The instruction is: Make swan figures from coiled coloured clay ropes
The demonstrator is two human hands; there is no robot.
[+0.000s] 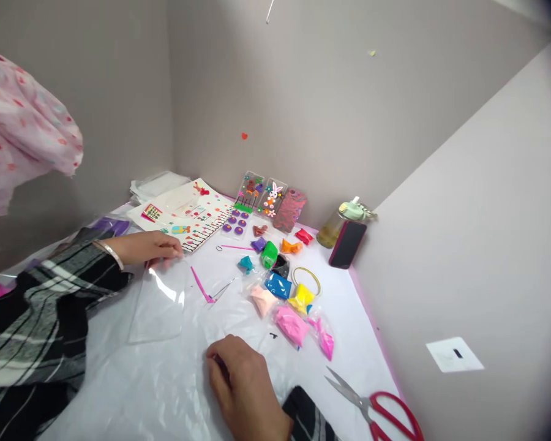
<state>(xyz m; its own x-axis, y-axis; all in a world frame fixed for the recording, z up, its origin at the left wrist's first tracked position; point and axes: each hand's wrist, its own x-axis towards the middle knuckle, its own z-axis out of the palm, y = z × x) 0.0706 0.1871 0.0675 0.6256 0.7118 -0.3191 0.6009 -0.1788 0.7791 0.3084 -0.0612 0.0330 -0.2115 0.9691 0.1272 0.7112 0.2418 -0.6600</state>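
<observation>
At the left, my left hand (pixel 150 247) rests its fingers on the upper end of a clear, flat phone case (pixel 158 306); the fingers are bent and partly hidden, so their grip is unclear. Near the front, my right hand (pixel 245 386) lies curled on the white plastic sheet, and its fingertips are tucked out of sight. Between the hands are a pink tool (pixel 201 283) and thin metal tweezers (pixel 223 290). Wrapped clay packets lie right of centre, including pink (pixel 291 326), blue (pixel 278 285), yellow (pixel 302 298), peach (pixel 262 300) and green (pixel 269 255).
Red-handled scissors (pixel 370 407) lie at front right. A phone (pixel 348 245) leans against a bottle (pixel 333 228) at back right. Decorated phone cases (pixel 272 197) lean on the wall beside a drawn-on sheet (pixel 179 211). Pink cloth (pixel 27 125) hangs at upper left.
</observation>
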